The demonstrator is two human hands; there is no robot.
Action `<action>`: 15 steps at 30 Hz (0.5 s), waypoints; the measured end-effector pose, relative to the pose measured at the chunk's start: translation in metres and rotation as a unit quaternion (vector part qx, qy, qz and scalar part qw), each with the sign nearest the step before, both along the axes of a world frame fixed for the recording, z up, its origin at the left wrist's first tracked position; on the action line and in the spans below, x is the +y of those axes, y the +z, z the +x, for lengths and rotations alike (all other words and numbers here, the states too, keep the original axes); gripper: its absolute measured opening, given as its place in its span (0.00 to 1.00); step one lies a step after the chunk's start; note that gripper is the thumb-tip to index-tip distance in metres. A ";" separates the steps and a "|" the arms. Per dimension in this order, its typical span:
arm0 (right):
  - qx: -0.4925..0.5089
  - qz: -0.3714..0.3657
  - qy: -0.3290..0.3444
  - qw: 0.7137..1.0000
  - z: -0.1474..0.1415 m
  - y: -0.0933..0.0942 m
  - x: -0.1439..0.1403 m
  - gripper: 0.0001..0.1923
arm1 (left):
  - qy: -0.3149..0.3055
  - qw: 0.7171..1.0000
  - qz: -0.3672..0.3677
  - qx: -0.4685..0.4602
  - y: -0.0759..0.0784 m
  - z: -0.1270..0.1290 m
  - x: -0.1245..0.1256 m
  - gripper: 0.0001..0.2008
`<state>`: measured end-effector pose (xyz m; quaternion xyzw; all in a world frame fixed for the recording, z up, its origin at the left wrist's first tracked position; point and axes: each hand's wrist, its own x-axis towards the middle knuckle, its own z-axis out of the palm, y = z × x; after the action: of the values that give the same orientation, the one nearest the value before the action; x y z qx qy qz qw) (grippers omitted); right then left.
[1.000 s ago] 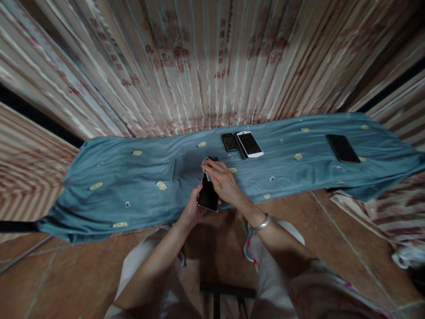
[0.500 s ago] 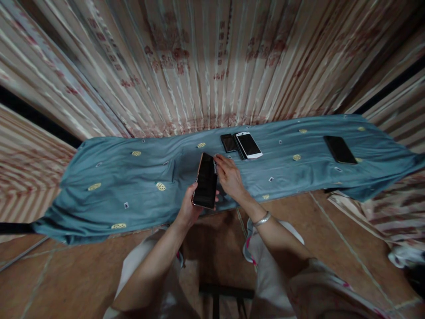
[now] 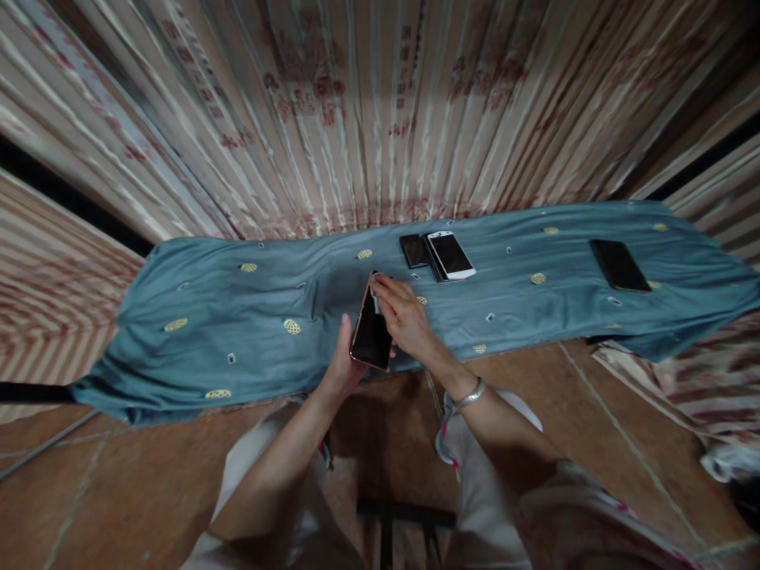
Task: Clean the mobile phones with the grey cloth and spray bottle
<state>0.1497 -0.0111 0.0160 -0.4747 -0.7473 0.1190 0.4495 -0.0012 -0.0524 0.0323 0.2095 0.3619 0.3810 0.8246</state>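
Observation:
My left hand is wrapped round the lower end of a black smartphone, tilted with its dark screen up, above the blue cloth. My right hand is over the phone's upper part, fingers bent and pressed together on the screen. Under those fingertips shows a small pale grey piece that looks like a wiping cloth; its full shape is hidden. Beyond my right hand lie a small black phone and a white-framed phone, which rests partly on another dark, flat item.
A blue cloth with yellow and white prints covers the long, narrow surface. Another black phone lies toward its right end. Striped curtains hang close behind and at both sides. A black stool frame shows between my legs.
My right hand has moved from the phone's right edge to the left, over its upper screen, with the grey piece under its fingers. The phone is tilted a little more.

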 end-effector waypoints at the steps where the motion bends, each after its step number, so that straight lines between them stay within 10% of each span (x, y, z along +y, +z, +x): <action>1: -0.002 0.002 0.011 1.000 -0.002 0.001 -0.002 0.22 | 0.006 1.000 -0.008 0.004 0.000 0.000 0.000 0.36; 15: -0.021 0.023 0.126 0.992 -0.028 0.003 -0.032 0.22 | 0.189 0.979 -0.070 -0.006 0.009 0.004 0.009 0.29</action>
<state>0.1218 -0.0426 0.0191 -0.3686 -0.8128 0.1473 0.4264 0.0033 -0.0434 0.0418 0.0769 0.4162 0.5052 0.7521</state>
